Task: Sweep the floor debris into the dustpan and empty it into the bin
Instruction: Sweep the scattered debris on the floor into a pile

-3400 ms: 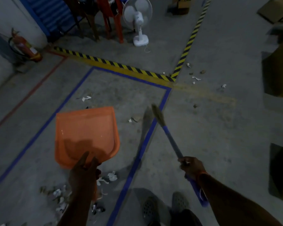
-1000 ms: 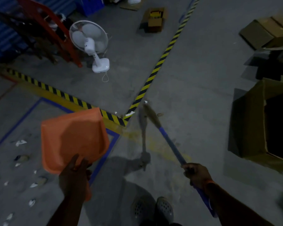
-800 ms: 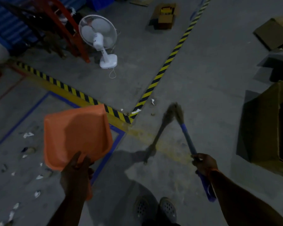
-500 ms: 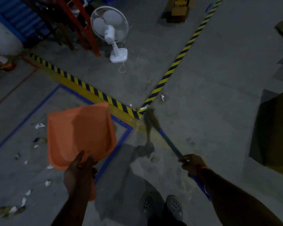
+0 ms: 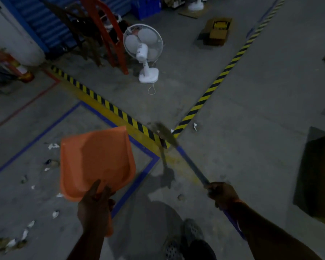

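1. We hold the dustpan (image 5: 96,162) in the left hand (image 5: 95,205), fingers wrapped round its handle, the orange pan lifted clear of the floor and, as far as the dim light shows, empty.
2. We grip the broom (image 5: 190,166) in the right hand (image 5: 222,193), fist closed on the blue shaft; the bristle head (image 5: 164,133) sits at the corner where the striped floor tape (image 5: 109,105) meets its second run.
3. We draw the bristles toward us in short, low strokes, so that the white scrap (image 5: 195,126) just beside the tape slides rather than flies.
4. We judge that the bulk of the debris (image 5: 53,146) lies scattered to the left, inside the blue floor line (image 5: 36,137); we gather everything toward that patch.
5. We lower the pan's front lip flat to the concrete before the final push.
6. No bin can be identified for certain; a cardboard box (image 5: 319,175) stands at the right.
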### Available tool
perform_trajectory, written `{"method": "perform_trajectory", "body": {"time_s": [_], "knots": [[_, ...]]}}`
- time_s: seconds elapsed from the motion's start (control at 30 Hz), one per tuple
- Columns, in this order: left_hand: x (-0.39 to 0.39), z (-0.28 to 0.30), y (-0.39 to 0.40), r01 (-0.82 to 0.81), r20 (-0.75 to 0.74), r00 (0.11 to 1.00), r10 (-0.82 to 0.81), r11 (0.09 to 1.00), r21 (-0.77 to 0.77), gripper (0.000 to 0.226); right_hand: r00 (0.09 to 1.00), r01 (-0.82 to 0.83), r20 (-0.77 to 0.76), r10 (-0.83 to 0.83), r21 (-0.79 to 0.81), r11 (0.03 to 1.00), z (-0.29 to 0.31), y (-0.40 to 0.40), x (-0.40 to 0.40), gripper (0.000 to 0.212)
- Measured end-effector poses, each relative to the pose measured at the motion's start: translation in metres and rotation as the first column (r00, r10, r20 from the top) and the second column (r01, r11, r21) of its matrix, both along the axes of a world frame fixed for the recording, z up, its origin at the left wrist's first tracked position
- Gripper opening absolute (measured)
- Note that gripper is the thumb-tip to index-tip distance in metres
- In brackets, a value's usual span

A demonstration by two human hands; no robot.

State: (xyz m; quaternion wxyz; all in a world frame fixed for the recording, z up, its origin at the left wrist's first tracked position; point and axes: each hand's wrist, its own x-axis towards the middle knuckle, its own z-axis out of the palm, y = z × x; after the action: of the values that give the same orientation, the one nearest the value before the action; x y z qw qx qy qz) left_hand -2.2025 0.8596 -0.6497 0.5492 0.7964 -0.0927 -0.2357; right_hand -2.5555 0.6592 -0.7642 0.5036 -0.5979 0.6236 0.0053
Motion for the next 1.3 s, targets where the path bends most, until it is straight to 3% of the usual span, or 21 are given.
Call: {"method": "perform_trajectory", "body": {"time_s": [0.2,0.43,0.63,0.73,0.9,1.03,1.13,1.3], "knots": [[0.016,-0.006,-0.019,-0.068,-0.006,0.998,0.068,0.997,0.026,0.038,0.981,0.169,-0.086,-0.172,-0.044,0.985,-0.004,-0.086,-0.009,0.025],[0.037,-0.019,-0.051,-0.116,-0.020,0.993,0.117,0.993,0.026,0.037,0.982,0.115,-0.155,-0.106,0.052,0.992,-0.024,-0.135,0.020,0.026],[0.040,-0.015,-0.066,-0.173,0.008,0.985,0.173,0.984,0.034,0.036,0.967,-0.242,-0.043,0.251,0.158,0.957,-0.042,-0.106,0.112,0.018],[0.047,-0.012,-0.056,-0.180,0.035,0.983,0.178,0.981,0.072,0.036,0.848,-0.530,0.060,0.527,0.111,0.840,-0.039,-0.088,0.163,0.029],[0.067,-0.005,-0.033,-0.219,0.037,0.976,0.216,0.971,0.093,0.035,0.733,-0.677,0.123,0.669,0.049,0.734,-0.036,-0.068,0.195,0.033],[0.081,-0.001,-0.018,-0.237,0.024,0.971,0.236,0.968,0.077,0.034,0.825,-0.565,0.058,0.563,0.028,0.825,-0.030,-0.074,0.191,0.028],[0.093,-0.005,-0.005,-0.222,0.009,0.975,0.222,0.973,0.058,0.036,0.938,-0.347,0.006,0.347,0.028,0.938,-0.025,-0.079,0.189,0.026],[0.112,-0.017,0.034,-0.182,0.039,0.983,0.179,0.980,0.084,0.033,0.978,-0.189,-0.094,0.185,-0.030,0.982,-0.031,-0.091,0.205,0.027]]}}
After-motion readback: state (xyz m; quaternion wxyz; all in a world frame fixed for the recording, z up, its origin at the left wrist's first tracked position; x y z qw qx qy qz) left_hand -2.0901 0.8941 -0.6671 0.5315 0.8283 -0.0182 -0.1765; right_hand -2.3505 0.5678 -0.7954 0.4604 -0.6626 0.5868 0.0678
